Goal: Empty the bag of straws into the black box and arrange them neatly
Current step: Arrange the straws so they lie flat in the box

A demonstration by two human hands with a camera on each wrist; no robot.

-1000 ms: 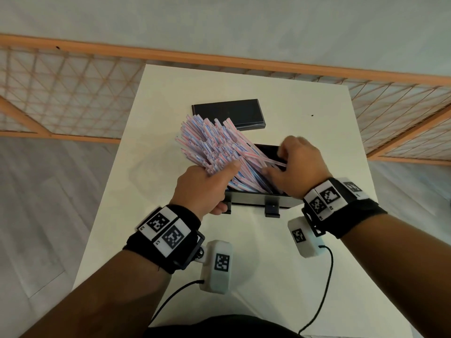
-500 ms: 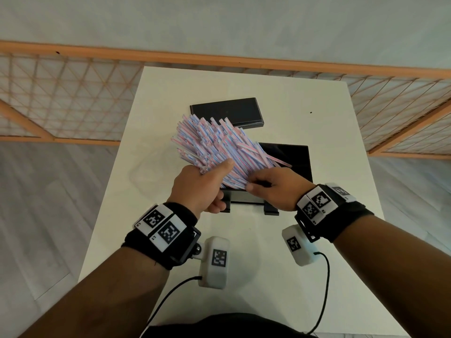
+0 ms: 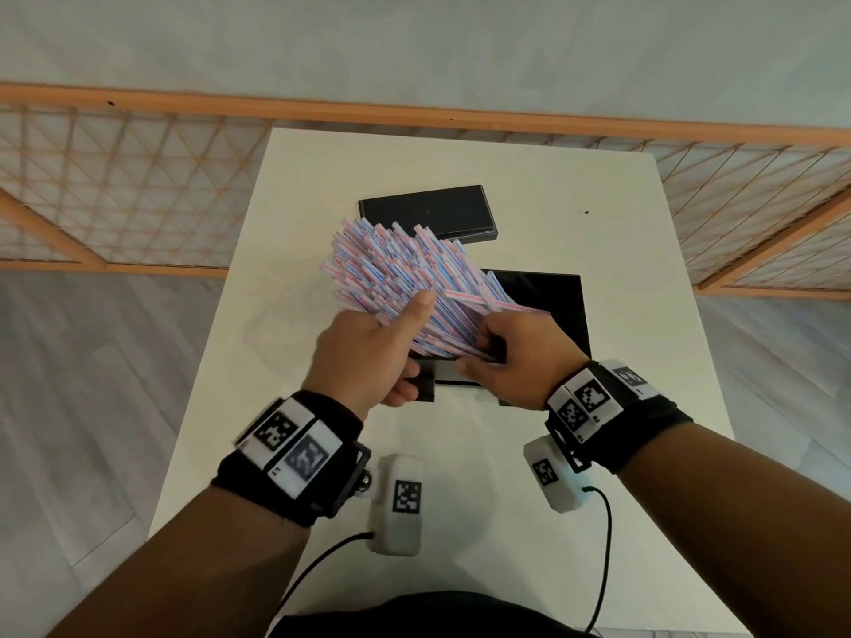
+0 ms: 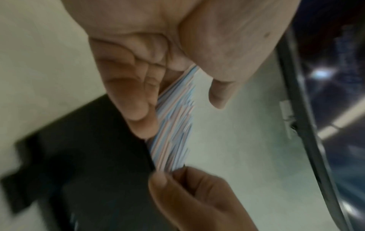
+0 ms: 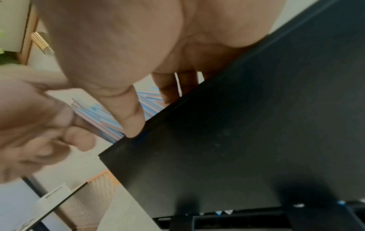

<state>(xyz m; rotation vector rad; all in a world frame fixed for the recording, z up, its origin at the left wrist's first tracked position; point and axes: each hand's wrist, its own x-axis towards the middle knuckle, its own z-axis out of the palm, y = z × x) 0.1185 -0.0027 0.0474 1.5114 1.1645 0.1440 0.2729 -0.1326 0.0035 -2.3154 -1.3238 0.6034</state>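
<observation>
A thick bundle of pink-and-blue striped straws fans up and away from me over the left end of the open black box. My left hand grips the bundle low down, thumb on top. The blurred left wrist view shows the straws between its fingers and thumb. My right hand curls its fingers round the near ends of the straws. Its thumb rests on the corner of the box. The box's right half looks empty.
The flat black lid lies on the white table behind the box. What looks like a clear bag lies flat on the table, left of my hands. An orange lattice railing runs behind and beside the table.
My right hand came out of the box and back to the near ends of the straws. The left hand has drawn the bundle slightly up and toward me; the box's right half now shows.
</observation>
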